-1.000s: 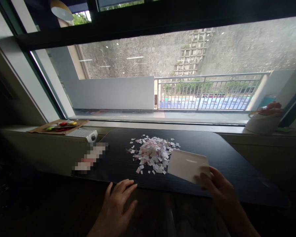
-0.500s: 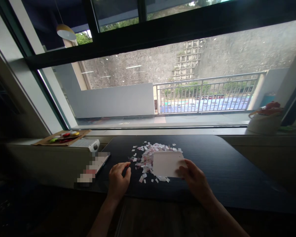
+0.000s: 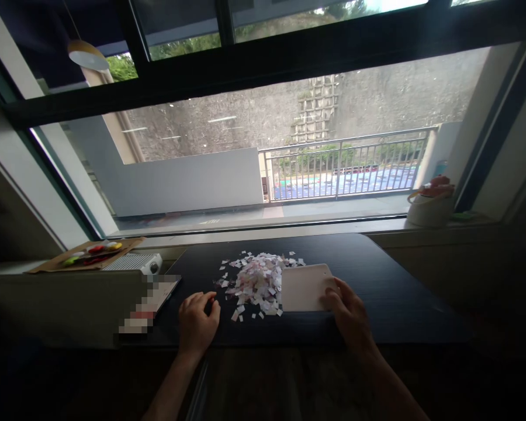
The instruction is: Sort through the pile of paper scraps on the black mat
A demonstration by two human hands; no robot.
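Note:
A heap of small cut paper pieces (image 3: 256, 278), white and pinkish, lies on the dark table (image 3: 377, 292). My right hand (image 3: 349, 309) grips the right edge of a flat, pale rectangular card (image 3: 304, 287) with rounded corners and a tiny hole near one corner. The card stands at the heap's right side and hides a little of it; whether it touches the paper I cannot tell. To the left of the heap, my left hand (image 3: 198, 320) rests near the table's front with fingers loosely curved, a gap between thumb and forefinger, and nothing visible in it.
A partly blurred-out flat object (image 3: 158, 304) lies at the table's left edge. Beyond it are a white ridged box (image 3: 134, 262) and a brown board (image 3: 56, 257) with colourful items. A pale container (image 3: 429, 209) stands on the sill under the large window.
The card in my right hand has shifted right relative to the heap, uncovering more paper. The whole view has swung somewhat right. My left hand keeps nearly the same pose.

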